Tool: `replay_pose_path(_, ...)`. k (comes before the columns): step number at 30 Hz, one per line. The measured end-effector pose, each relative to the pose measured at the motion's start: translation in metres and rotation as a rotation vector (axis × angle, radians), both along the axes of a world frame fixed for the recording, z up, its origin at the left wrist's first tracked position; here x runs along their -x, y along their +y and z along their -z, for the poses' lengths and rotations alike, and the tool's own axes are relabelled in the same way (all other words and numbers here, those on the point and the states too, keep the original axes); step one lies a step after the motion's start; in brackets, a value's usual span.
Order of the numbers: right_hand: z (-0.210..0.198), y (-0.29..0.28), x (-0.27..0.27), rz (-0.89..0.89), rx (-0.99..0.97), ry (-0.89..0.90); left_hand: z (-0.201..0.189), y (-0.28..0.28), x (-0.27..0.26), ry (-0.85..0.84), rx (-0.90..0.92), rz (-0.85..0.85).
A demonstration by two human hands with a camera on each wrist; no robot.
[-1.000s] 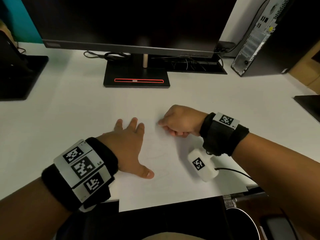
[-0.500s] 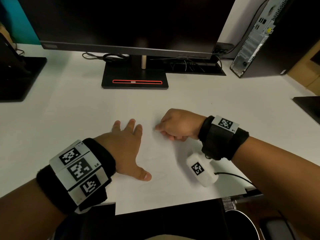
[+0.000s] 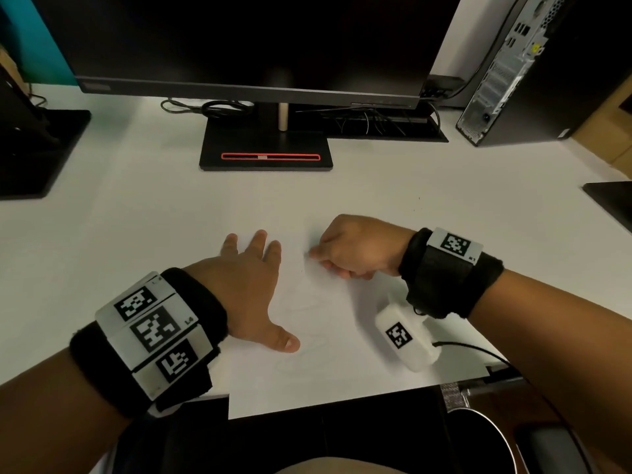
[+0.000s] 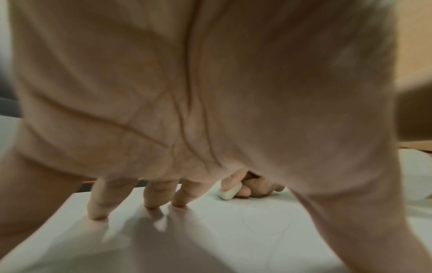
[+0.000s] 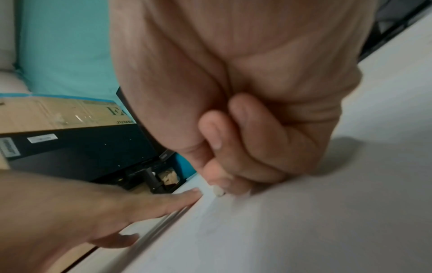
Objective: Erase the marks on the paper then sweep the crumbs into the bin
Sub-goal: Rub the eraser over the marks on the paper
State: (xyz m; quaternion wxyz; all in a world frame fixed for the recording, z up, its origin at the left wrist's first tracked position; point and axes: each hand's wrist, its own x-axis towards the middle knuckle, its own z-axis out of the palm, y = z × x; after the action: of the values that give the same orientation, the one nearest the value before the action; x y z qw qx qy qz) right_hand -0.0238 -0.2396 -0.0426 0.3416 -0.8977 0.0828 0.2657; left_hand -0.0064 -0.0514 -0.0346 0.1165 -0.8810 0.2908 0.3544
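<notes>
L hand (image 3: 246, 295): flat on the thin white sheet of paper (image 3: 342, 384), fingers straight & spread, thumb out sideways; grasps nothing. Prob. there to pin the sheet so rubbing can't drag or crease it.
R hand (image 3: 355, 249): curled tight, thumb + forefinger pinching the small white block eraser (image 4: 230, 192). Eraser's low end touches the paper, just beside the L fingertips.
Eraser angle: tilted, one corner down, which likely puts pressure on a narrow spot.
Marks: faint grey pencil lines (image 4: 268, 227) on the sheet, btw. the hands & nearer the person; v. pale in head view.
Paper: lies on the flat white desk (image 3: 136, 217); near edge appears to overhang the desk front.
Bin: round dark bin w/ metal rim (image 3: 497, 429), below the desk edge on the person's right, handy for a sweep off that corner.
Crumbs: too small to tell.
Stage: erasing, by the look of it; sweep not yet begun.
</notes>
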Motion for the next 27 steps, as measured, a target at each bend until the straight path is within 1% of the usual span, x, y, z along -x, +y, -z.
replay_pose_path(2, -0.001, -0.001, 0.000, -0.009, 0.018, -0.025, 0.000, 0.001, 0.000, -0.002, -0.001, 0.000)
replay_pose_path(5, 0.001, 0.004, 0.007, -0.074, 0.011, 0.028, 0.000, 0.001, 0.000, 0.004, -0.002, -0.007)
replay_pose_path(9, -0.001, -0.004, 0.004, -0.016, 0.040, -0.039, 0.000, 0.001, 0.000, 0.000, -0.005, 0.002)
replay_pose_path(12, 0.000, 0.002, 0.009, -0.095, 0.024, 0.028, 0.000, 0.001, -0.001, 0.001, -0.007, -0.005)
replay_pose_path(14, -0.001, 0.000, 0.007, -0.062, 0.012, 0.031, 0.001, 0.001, -0.001, 0.001, -0.002, -0.008)
replay_pose_path(16, -0.003, -0.006, 0.005, -0.014, 0.027, -0.015, 0.002, 0.000, -0.002, -0.001, 0.008, 0.001)
replay_pose_path(17, -0.003, -0.006, 0.005, -0.025, 0.031, -0.016, 0.003, 0.001, -0.002, -0.001, 0.014, 0.004)
replay_pose_path(20, -0.002, 0.001, 0.010, -0.086, 0.007, 0.052, 0.004, 0.002, -0.004, 0.013, 0.013, 0.006)
replay_pose_path(24, -0.003, -0.006, 0.008, -0.029, 0.025, -0.016, 0.004, 0.001, -0.004, 0.015, 0.011, 0.012)
replay_pose_path(27, -0.001, 0.000, 0.015, -0.112, 0.008, 0.049, 0.004, 0.002, -0.004, 0.020, 0.009, 0.005)
